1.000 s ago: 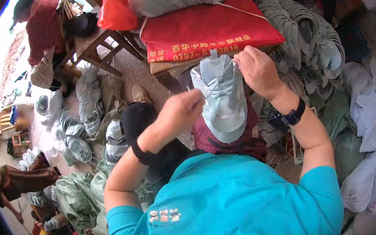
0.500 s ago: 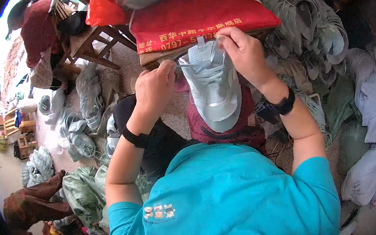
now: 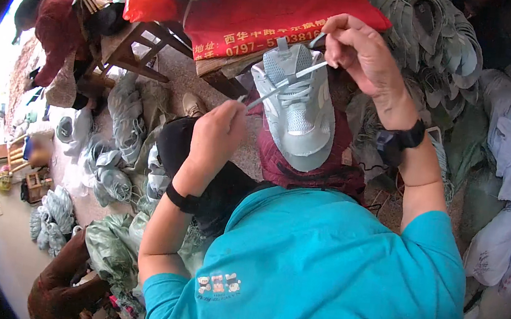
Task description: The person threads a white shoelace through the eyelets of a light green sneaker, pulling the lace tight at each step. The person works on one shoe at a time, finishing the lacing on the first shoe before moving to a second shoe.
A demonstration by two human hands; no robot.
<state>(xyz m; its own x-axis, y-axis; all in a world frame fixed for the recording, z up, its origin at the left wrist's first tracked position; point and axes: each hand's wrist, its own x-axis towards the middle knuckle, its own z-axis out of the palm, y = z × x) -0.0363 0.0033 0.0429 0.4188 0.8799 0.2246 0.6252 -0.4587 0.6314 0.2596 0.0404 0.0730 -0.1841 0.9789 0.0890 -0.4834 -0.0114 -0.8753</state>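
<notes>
A pale grey-green shoe (image 3: 298, 111) with a mesh tongue and smooth side panels lies sole-down on a dark red cloth (image 3: 310, 168) over the person's lap, between the two hands. A flat, pale lace (image 3: 285, 85) runs taut across its top: the right hand (image 3: 366, 56), up by the shoe's heel end, has its fingers closed on one end, while the left hand (image 3: 217, 137), lower and to the side, pinches the other end. Behind the shoe a red printed bag (image 3: 265, 11) lies on a wooden bench (image 3: 133, 50).
</notes>
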